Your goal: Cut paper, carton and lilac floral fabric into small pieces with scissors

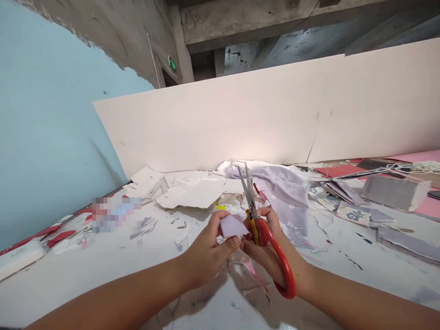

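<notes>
Between the thumb and fingers of my left hand (215,245) is a small piece of lavender paper (233,226), its pointed corner toward the right. My right hand (270,250) is closed around a pair of scissors (284,270) with red handles; the slightly parted blades point up and away from me. A yellow and dark stick-like thing (253,228), whose kind I cannot make out, also sits in the right hand beside the scissors. The right fingertips are close to the paper's corner; whether they touch it is unclear.
White cardboard sheets (194,195) lie beyond my hands, beside a flowered lavender cloth or paper (283,185). A grey cardboard piece (392,192) and white cord (424,167) are at the right. Paper scraps litter the white table (137,263), and a pale board (223,121) stands behind it.
</notes>
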A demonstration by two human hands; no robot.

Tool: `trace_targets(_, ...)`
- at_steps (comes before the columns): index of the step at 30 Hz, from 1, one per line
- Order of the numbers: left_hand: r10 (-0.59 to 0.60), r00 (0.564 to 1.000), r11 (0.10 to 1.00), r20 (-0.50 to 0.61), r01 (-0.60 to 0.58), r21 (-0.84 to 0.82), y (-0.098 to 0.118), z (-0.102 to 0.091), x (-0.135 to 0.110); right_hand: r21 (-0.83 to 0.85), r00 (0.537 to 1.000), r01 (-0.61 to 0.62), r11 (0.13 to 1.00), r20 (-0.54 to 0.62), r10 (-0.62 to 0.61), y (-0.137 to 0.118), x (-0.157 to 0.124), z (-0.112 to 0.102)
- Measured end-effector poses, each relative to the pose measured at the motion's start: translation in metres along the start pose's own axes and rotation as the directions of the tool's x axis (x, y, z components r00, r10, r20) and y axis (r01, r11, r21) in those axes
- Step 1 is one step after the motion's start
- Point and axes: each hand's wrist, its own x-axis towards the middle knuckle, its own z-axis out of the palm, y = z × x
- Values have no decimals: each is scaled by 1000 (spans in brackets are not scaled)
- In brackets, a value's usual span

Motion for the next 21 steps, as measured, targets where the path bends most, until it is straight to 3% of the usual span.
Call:
trace_targets(3,20,999,999,-25,-21,-37,0,2,-1,-14,1000,25,1000,-12,-25,1,0,2)
trace_targets(10,-38,997,969,67,53,-240,-3,8,-1,50,999,42,998,-22,-41,-2,1,3)
trace_targets(15,13,994,947,106,21,-320,-2,7,-5,108,1000,4,994,-22,-2,-6,0,9)
trace_targets(19,-95,990,935,105,124,-331,2,8,-7,127,1000,5,992,-31,-1,-7,0,12)
trace_targets(21,-95,991,932,98,123,-342,3,9,-8,124,1000,13,992,-28,-10,-6,-1,12)
